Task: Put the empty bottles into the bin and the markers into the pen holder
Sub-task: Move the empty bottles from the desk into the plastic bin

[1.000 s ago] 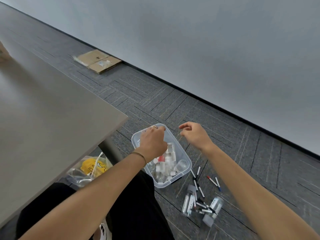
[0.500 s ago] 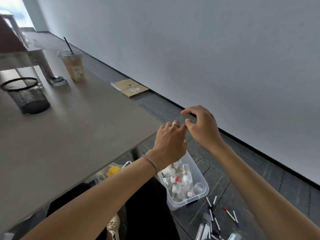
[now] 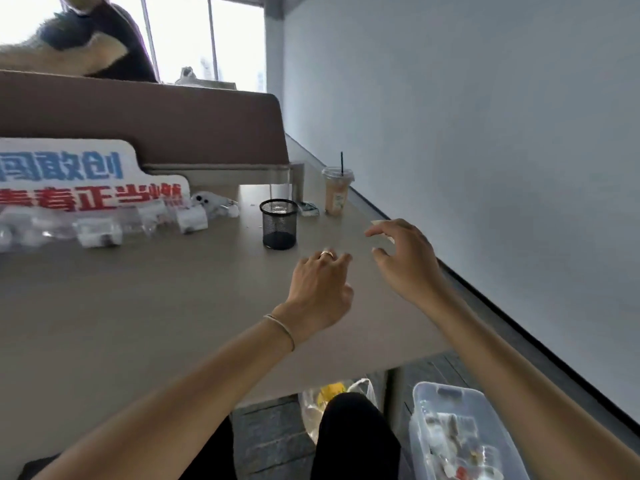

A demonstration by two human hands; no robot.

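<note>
Standing upright on the table (image 3: 138,306), pen holder (image 3: 278,224) opens upward.

Counted from where I sit: one black mesh pen holder (image 3: 278,224) on the table (image 3: 138,306). One iced drink cup (image 3: 336,192) with a straw. One clear plastic bin (image 3: 460,434) on the floor; bottles inside too jumbled to count. One printed sign (image 3: 79,178). My two hands: left (image 3: 320,289), right (image 3: 405,261).
</note>
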